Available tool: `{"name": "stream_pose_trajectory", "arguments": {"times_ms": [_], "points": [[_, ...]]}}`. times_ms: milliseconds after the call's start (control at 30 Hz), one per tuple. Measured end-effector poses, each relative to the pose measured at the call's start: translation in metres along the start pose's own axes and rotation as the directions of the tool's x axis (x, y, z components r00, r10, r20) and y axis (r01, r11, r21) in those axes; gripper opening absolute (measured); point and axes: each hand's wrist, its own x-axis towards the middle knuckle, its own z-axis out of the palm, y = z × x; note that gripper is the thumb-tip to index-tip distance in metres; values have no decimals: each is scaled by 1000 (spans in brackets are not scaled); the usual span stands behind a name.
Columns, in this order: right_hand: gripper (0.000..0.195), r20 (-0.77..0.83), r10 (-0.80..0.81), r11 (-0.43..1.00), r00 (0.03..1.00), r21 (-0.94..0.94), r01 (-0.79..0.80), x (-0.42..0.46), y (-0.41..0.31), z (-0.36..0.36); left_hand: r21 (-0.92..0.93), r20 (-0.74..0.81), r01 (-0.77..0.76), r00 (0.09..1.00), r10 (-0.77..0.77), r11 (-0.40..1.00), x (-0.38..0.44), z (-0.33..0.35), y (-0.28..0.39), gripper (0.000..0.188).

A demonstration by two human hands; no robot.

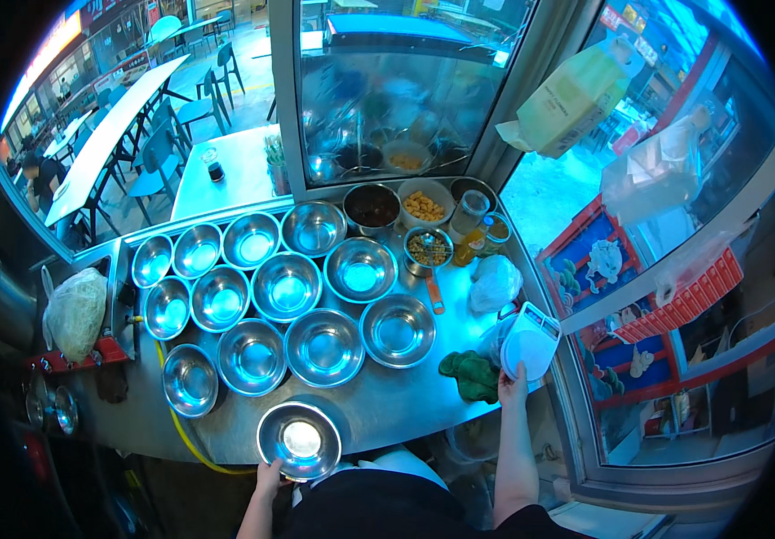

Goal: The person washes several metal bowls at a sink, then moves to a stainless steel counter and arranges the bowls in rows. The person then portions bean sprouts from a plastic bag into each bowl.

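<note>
My left hand (269, 476) grips the near rim of a stainless steel bowl (301, 441). That bowl is at the counter's front edge, close to my body, and looks empty. At the right end of the counter, my right hand (512, 385) holds the near edge of a white digital kitchen scale (527, 347), thumb on top. A crumpled green cloth (471, 376) lies just left of the scale. Several more steel bowls (324, 347) stand in rows across the counter, upright, with nothing visible inside.
Along the window stand a pot of dark sauce (372, 207), a bowl of yellowish pieces (424, 206) and bottles (471, 246). An orange-handled ladle (434, 293) rests in a pot of chopped food. A yellow hose (182, 431) runs at left. A person (42, 176) sits outside.
</note>
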Motion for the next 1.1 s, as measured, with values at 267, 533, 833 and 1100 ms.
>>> {"name": "stream_pose_trajectory", "arguments": {"times_ms": [267, 533, 833, 1100], "points": [[47, 139, 214, 973, 967, -114, -199, -27, -19, -16, -12, 43, 17, 999, -17, 1000, 2, -3, 0, 28], [41, 513, 523, -51, 681, -779, 625, -165, 177, 9, 34, 35, 5, 999, -6, 999, 10, -5, -2, 27], [42, 620, 705, -292, 344, -188, 938, -235, 250, 77, -194, 89, 88, 993, -72, 977, -12, 3, 8, 49], [14, 816, 326, 271, -477, 403, 874, -262, 208, 115, -327, 172, 78, 985, -22, 942, 3, 6, -7, 67]]}}
